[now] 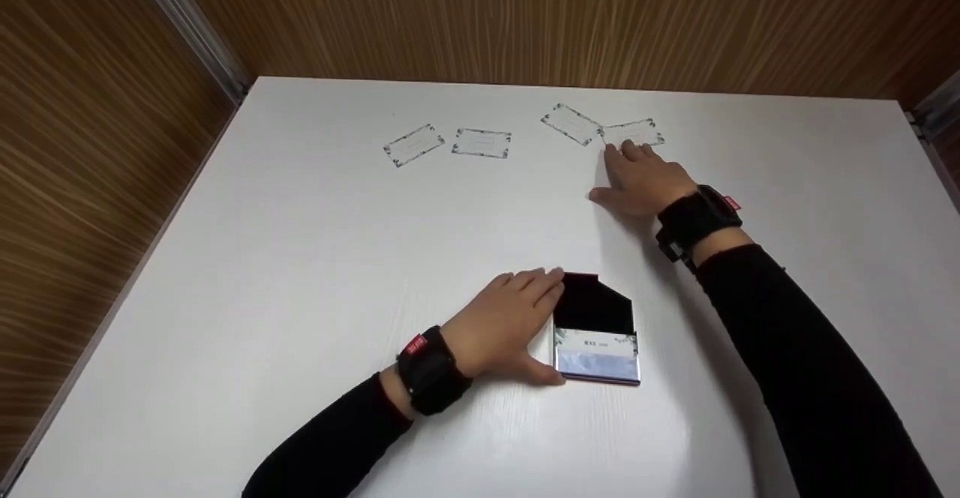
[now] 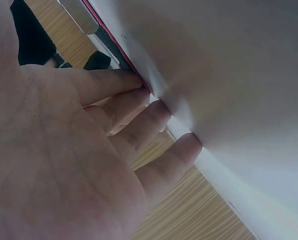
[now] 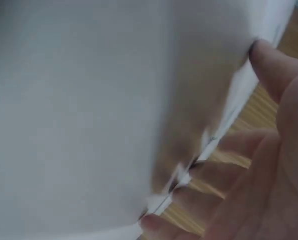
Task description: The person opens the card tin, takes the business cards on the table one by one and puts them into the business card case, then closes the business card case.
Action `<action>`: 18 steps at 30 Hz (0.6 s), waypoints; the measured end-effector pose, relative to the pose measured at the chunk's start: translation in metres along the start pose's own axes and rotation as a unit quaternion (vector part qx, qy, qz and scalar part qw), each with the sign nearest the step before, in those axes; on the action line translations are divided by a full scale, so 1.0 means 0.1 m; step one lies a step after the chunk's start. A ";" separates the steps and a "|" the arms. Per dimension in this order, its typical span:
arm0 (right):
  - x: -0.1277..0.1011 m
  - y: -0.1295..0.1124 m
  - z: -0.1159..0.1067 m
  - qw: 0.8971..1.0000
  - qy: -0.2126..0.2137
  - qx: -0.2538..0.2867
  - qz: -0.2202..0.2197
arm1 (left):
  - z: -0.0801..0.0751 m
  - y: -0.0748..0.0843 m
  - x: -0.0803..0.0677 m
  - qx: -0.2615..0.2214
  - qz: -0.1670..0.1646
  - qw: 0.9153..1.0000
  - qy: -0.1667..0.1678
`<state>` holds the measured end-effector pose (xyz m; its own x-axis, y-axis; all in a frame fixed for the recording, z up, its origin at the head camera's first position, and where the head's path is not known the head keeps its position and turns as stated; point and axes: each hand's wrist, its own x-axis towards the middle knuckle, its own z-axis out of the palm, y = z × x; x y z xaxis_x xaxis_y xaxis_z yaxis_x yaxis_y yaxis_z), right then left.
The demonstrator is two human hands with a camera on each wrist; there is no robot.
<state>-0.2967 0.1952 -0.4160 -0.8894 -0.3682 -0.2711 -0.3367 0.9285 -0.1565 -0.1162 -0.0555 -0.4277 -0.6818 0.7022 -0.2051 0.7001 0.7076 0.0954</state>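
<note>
A card case with a dark lining lies opened on the white table, its angled flap pointing to the far side. In its near half sits a white-and-blue card with a leafy print. My left hand rests along the case's left side, fingers extended and thumb at its near left corner. In the left wrist view its fingertips are down at the table beside the red edge. Farther out, my right hand reaches with extended fingers to the near edge of a bordered card; its thumb is spread to the left.
Another bordered card meets the left end of the one under the right fingertips. Two more, a tilted card and a straighter card, lie farther left. Wood-grain panels wall the table's back and sides.
</note>
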 end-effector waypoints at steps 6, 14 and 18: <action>-0.10 -0.08 0.06 0.998 0.035 -0.002 -0.052 | -0.02 -0.01 0.00 0.000 -0.002 1.000 -0.002; -0.47 -0.19 0.20 0.988 0.072 0.006 -0.136 | -0.02 0.00 0.00 -0.001 -0.004 1.000 -0.006; -0.67 -0.23 0.23 0.983 0.073 0.021 -0.168 | -0.02 0.01 0.00 -0.008 -0.005 1.000 -0.007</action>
<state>-0.2226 0.1974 -0.4163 -0.7667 -0.6393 -0.0588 -0.6079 0.7524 -0.2539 -0.1165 -0.0548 -0.4256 -0.6853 0.6946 -0.2190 0.6904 0.7153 0.1084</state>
